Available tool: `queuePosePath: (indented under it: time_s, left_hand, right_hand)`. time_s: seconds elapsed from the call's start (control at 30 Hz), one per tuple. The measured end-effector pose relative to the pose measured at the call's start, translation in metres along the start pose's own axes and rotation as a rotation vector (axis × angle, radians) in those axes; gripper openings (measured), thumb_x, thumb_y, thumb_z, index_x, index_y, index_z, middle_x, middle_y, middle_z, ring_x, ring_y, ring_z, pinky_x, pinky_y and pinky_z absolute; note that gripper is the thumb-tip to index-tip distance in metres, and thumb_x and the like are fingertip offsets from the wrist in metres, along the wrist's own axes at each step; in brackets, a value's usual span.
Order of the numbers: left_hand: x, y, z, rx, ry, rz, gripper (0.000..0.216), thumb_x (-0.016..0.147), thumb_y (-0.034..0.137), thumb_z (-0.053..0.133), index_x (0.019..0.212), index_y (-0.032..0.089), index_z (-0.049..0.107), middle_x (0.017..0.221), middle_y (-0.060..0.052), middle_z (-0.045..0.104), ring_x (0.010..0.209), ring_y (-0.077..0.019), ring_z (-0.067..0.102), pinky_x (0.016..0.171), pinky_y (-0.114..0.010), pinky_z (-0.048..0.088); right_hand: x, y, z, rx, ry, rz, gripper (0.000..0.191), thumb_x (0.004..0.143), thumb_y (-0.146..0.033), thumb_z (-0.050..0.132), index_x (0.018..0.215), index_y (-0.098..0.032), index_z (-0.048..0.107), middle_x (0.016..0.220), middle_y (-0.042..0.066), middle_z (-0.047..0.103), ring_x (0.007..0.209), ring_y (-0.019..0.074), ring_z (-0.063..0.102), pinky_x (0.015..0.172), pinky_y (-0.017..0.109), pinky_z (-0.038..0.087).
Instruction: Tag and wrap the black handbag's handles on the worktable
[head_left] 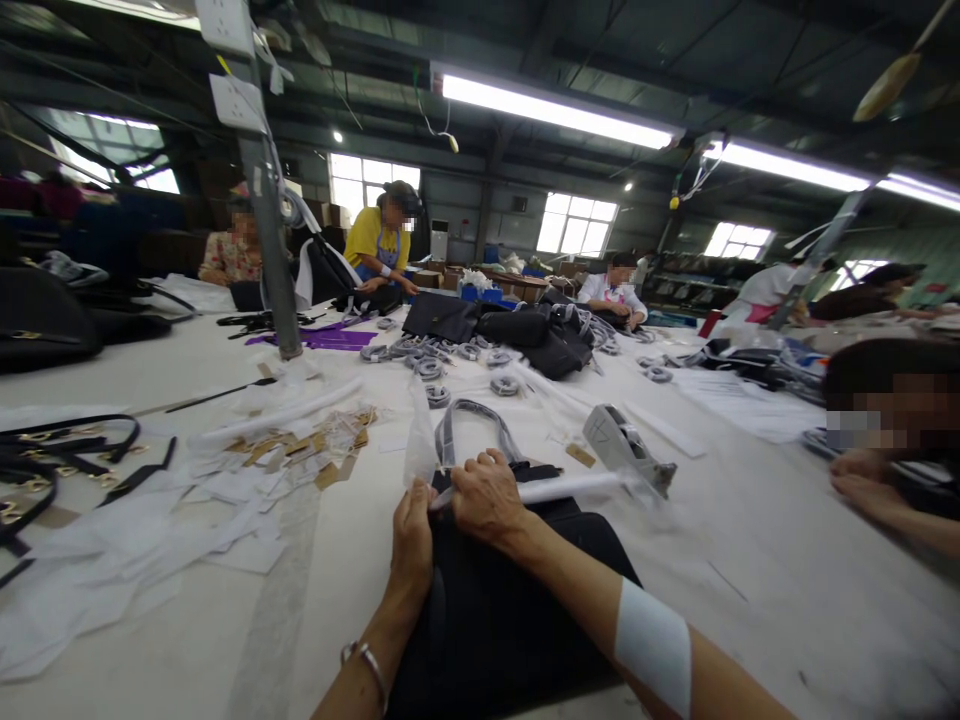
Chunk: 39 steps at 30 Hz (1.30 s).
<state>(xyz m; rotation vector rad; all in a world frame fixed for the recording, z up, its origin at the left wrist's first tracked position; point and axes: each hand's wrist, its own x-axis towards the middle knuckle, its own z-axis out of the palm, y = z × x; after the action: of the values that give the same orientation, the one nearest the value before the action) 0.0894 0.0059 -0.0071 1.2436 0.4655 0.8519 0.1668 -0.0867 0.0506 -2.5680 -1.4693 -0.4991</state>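
A black handbag (510, 620) lies on the table right in front of me, its handle (480, 410) wrapped in clear plastic and standing up at the far side. At the bag's upper left corner, my left hand (412, 535) is closed, thumb and fingers pinching translucent plastic film (421, 445). My right hand (487, 500) is curled just beside it over the bag's top edge, fingers closed on the same whitish film. A strip of rolled white wrapping (574, 487) lies across the bag's top, right of my right hand. What exactly is under my fingers is hidden.
A tape dispenser (630, 450) stands beyond the bag. Tags (330, 445), paper sheets (112, 560) and black straps (67, 450) lie to the left. Black bags (525, 335) and wrapped coils (427, 368) are farther back, near a metal post (270, 200). A co-worker's hands (870, 485) are at right.
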Motion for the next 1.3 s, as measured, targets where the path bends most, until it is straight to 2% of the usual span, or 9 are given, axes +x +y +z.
queuePosePath:
  time_s: [0.4, 0.53, 0.67, 0.73, 0.87, 0.97, 1.07, 1.2, 1.3]
  left_hand:
    - [0.003, 0.004, 0.005, -0.338, 0.074, -0.062, 0.048, 0.076, 0.059, 0.061, 0.057, 0.019, 0.043, 0.056, 0.004, 0.044, 0.053, -0.0100, 0.041, 0.054, -0.024, 0.038]
    - [0.004, 0.010, 0.004, -0.420, 0.130, -0.084, 0.046, 0.074, 0.055, 0.066, 0.058, 0.018, 0.042, 0.056, 0.005, 0.044, 0.053, -0.0088, 0.041, 0.052, -0.022, 0.038]
    - [0.006, 0.014, 0.003, -0.533, 0.205, -0.107, 0.043, 0.068, 0.052, 0.072, 0.064, 0.017, 0.047, 0.061, 0.005, 0.050, 0.056, -0.0094, 0.048, 0.053, -0.022, 0.043]
    - [0.007, 0.014, 0.005, -0.542, 0.156, -0.139, 0.040, 0.067, 0.050, 0.074, 0.075, 0.016, 0.054, 0.072, 0.002, 0.058, 0.065, -0.0120, 0.055, 0.058, -0.024, 0.047]
    - [0.007, 0.006, 0.009, -0.369, -0.083, -0.137, 0.044, 0.065, 0.040, 0.079, 0.095, 0.016, 0.059, 0.097, -0.004, 0.066, 0.089, -0.0178, 0.062, 0.077, -0.030, 0.051]
    - [0.009, -0.003, 0.007, -0.209, -0.126, -0.116, 0.041, 0.066, 0.040, 0.077, 0.094, 0.014, 0.062, 0.094, -0.006, 0.068, 0.090, -0.0196, 0.063, 0.083, -0.033, 0.049]
    - [0.012, -0.007, 0.004, -0.239, -0.007, -0.113, 0.038, 0.065, 0.043, 0.075, 0.086, 0.014, 0.062, 0.084, -0.004, 0.067, 0.080, -0.0168, 0.062, 0.077, -0.030, 0.050]
    - [0.012, -0.004, 0.003, -0.322, 0.055, -0.137, 0.035, 0.066, 0.043, 0.072, 0.082, 0.016, 0.057, 0.074, 0.001, 0.064, 0.069, -0.0134, 0.059, 0.065, -0.025, 0.049]
    - [0.010, 0.000, 0.004, -0.317, 0.080, -0.130, 0.033, 0.067, 0.042, 0.072, 0.078, 0.016, 0.055, 0.067, 0.003, 0.059, 0.061, -0.0110, 0.056, 0.058, -0.022, 0.046]
  right_hand:
    - [0.001, 0.021, 0.006, -0.004, -0.009, 0.070, 0.019, 0.079, -0.026, 0.051, 0.087, -0.019, 0.067, 0.088, 0.008, 0.070, 0.091, 0.0225, 0.059, 0.100, 0.039, 0.025]
    - [0.000, 0.023, 0.010, 0.059, -0.038, 0.094, 0.017, 0.083, -0.025, 0.049, 0.090, -0.020, 0.064, 0.089, 0.005, 0.069, 0.085, 0.0193, 0.060, 0.085, 0.032, 0.035]
    - [-0.005, 0.027, 0.018, 0.086, -0.040, 0.097, 0.015, 0.088, -0.023, 0.047, 0.088, -0.020, 0.061, 0.087, 0.003, 0.068, 0.079, 0.0161, 0.060, 0.075, 0.027, 0.035]
    - [-0.008, 0.029, 0.021, 0.100, -0.028, 0.100, 0.018, 0.091, -0.022, 0.044, 0.085, -0.020, 0.060, 0.085, 0.002, 0.066, 0.079, 0.0151, 0.059, 0.076, 0.026, 0.035]
    - [-0.007, 0.026, 0.019, 0.143, 0.009, 0.099, 0.022, 0.096, -0.025, 0.040, 0.087, -0.020, 0.059, 0.085, 0.001, 0.063, 0.078, 0.0126, 0.058, 0.072, 0.022, 0.035]
    - [-0.002, 0.016, 0.012, 0.219, 0.033, 0.010, 0.022, 0.096, -0.028, 0.042, 0.084, -0.021, 0.059, 0.083, 0.000, 0.063, 0.076, 0.0121, 0.058, 0.069, 0.022, 0.035]
    - [-0.001, 0.005, 0.004, 0.279, 0.044, -0.070, 0.016, 0.094, -0.031, 0.047, 0.091, -0.020, 0.059, 0.088, 0.002, 0.065, 0.081, 0.0139, 0.060, 0.071, 0.022, 0.037]
    - [-0.004, -0.004, 0.000, 0.307, 0.019, -0.037, 0.019, 0.093, -0.033, 0.049, 0.104, -0.021, 0.058, 0.096, 0.002, 0.067, 0.087, 0.0159, 0.061, 0.074, 0.023, 0.039]
    - [-0.003, -0.010, 0.001, 0.284, 0.019, -0.015, 0.018, 0.094, -0.034, 0.046, 0.097, -0.022, 0.059, 0.093, 0.002, 0.067, 0.084, 0.0154, 0.061, 0.071, 0.024, 0.038]
